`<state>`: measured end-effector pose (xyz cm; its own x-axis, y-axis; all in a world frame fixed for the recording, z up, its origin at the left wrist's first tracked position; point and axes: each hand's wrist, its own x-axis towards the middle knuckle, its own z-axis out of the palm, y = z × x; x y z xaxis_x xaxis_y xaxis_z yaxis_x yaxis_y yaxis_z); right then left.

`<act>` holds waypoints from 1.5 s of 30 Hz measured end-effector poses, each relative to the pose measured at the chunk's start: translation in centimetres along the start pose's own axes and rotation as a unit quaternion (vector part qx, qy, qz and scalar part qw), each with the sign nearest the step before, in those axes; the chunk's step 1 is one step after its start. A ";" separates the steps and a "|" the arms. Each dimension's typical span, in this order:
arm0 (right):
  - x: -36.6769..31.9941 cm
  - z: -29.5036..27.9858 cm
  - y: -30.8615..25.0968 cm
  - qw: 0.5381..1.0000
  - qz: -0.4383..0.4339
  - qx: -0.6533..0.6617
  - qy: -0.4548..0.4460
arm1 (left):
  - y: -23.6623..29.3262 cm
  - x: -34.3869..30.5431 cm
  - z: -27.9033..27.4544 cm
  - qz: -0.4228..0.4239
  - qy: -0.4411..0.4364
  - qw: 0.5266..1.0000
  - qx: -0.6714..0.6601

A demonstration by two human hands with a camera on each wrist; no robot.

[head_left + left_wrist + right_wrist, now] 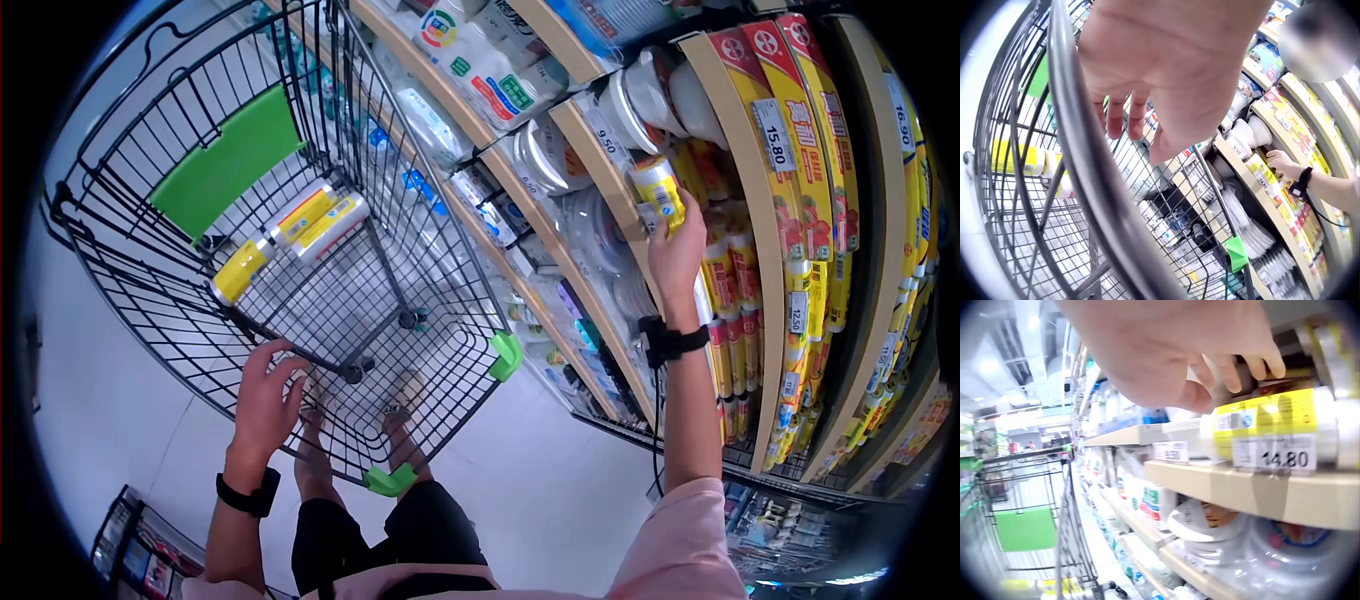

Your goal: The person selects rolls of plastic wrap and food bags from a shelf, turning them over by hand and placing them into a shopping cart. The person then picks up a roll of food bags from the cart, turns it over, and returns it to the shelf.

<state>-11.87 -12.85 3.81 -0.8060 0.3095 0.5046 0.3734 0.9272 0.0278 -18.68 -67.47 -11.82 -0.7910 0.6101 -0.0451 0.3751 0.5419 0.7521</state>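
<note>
My right hand (680,245) reaches to the shelf at a yellow-labelled roll (660,190). In the right wrist view, the roll (1266,419) lies behind a 14.80 price tag (1275,455). The thumb is near its left end, and the fingers hang loosely bent above its back edge. My left hand (265,400) is at the near rim of the black wire shopping cart (390,455), its fingers loosely bent and holding nothing. Inside the cart lie a yellow roll (242,270) and, beside it, more yellow-and-white rolls (320,218).
Tilted shelves run along the right, with long yellow-and-red boxes (790,150), white bowls (640,95) and more upright rolls (735,270). A green panel (230,165) is fixed inside the cart. Pale floor (520,430) shows between cart and shelf.
</note>
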 end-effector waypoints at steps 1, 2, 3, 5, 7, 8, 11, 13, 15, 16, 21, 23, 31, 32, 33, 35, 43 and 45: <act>-1.1 0.0 -2.4 0.999 -0.005 0.036 -0.009 | -0.3 -0.1 0.0 0.004 -0.003 1.000 -0.004; -2.3 0.3 -5.0 0.997 -0.010 0.072 -0.018 | -0.5 -0.2 0.1 0.009 -0.004 1.000 -0.008; -3.7 0.8 -7.6 0.985 0.052 0.152 -0.060 | -0.6 -0.3 0.1 0.012 -0.005 1.000 -0.013; -6.5 2.3 -12.8 0.949 0.118 0.258 -0.135 | -0.5 -0.4 0.1 0.034 0.014 0.999 -0.017; -9.2 4.7 -17.3 0.916 0.123 0.324 -0.205 | -0.4 -0.3 0.2 0.054 0.024 0.998 -0.011; -10.5 6.3 -19.4 0.892 0.123 0.360 -0.244 | -0.3 -0.1 0.2 0.063 0.038 0.997 -0.014; -14.0 12.1 -24.7 0.826 0.140 0.416 -0.354 | -0.1 0.1 -0.1 0.045 0.026 0.996 -0.067; -15.8 16.9 -27.3 0.855 0.022 0.393 -0.338 | 0.2 0.3 -0.6 0.031 0.031 0.996 -0.075; -17.0 20.5 -29.6 0.864 -0.035 0.355 -0.355 | 0.3 0.4 -0.7 0.014 0.036 0.995 -0.094; -17.5 22.3 -30.6 0.864 -0.047 0.335 -0.374 | 0.3 0.4 -0.9 0.016 0.037 0.994 -0.103; -15.7 26.6 -37.1 0.879 -0.093 0.222 -0.413 | -0.1 0.5 -1.2 0.005 0.079 0.984 -0.160; -14.4 27.1 -39.2 0.865 -0.098 0.234 -0.433 | -0.2 0.4 -1.2 -0.018 0.108 0.977 -0.182; -14.9 31.7 -47.7 0.899 -0.274 0.177 -0.292 | -1.2 -1.0 -1.1 0.017 0.230 0.941 -0.248; -14.9 31.9 -48.7 0.902 -0.281 0.150 -0.290 | -1.2 -1.0 -1.3 0.022 0.225 0.943 -0.246; -14.9 32.0 -49.5 0.905 -0.287 0.123 -0.289 | -1.3 -1.0 -1.1 0.024 0.229 0.941 -0.250; -15.5 32.8 -50.8 0.914 -0.282 0.091 -0.278 | -1.5 -0.6 -0.6 0.033 0.239 0.935 -0.258; -19.2 32.6 -50.6 0.919 -0.247 0.066 -0.299 | -1.6 -0.5 -0.6 0.029 0.208 0.943 -0.256; -19.8 31.5 -49.5 0.919 -0.235 0.079 -0.308 | -1.4 -0.3 -0.8 0.030 0.200 0.947 -0.251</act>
<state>-28.87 -58.21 -34.70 -0.9863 -0.1174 -0.1156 -0.1143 0.9929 -0.0329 -19.34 -68.93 -12.35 -0.9328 0.3089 0.1857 0.2288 0.1092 0.9673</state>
